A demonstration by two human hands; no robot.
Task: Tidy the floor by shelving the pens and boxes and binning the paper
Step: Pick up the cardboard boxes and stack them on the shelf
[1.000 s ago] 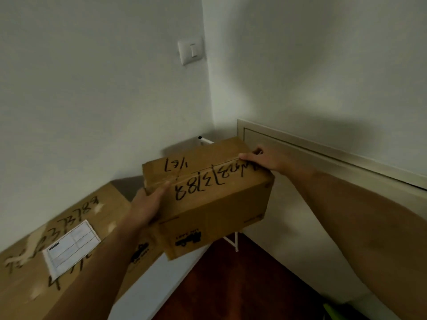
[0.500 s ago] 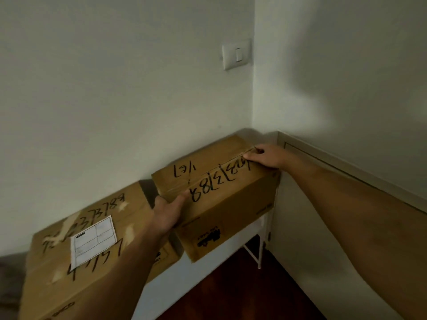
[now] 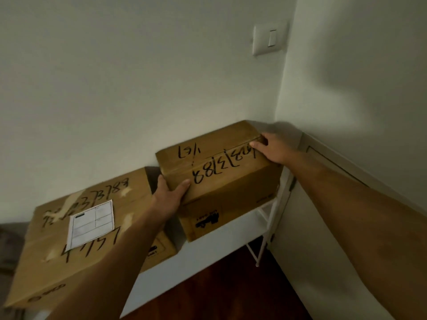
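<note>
Cardboard box [image 3: 221,179] held in both hands at the corner end of a white shelf [image 3: 208,248].

Left hand [image 3: 169,195] grips the box's near-left corner at 9 o'clock, thumb lying on the lid and fingers curled round the side; right hand [image 3: 272,146] clasps the far-right top edge at 2 o'clock, fingers bent over it. The box sits tilted, its near bottom edge overhanging the shelf front, its far edge close to the wall. A dark gap at 10 o'clock separates it from a larger box [image 3: 76,229] with a white label [image 3: 91,224], whose corner also juts past the shelf front. Toward 3 o'clock the side wall and shelf frame [image 3: 269,229] leave little room. Dark floor [image 3: 221,294] lies open at 6 o'clock.
</note>
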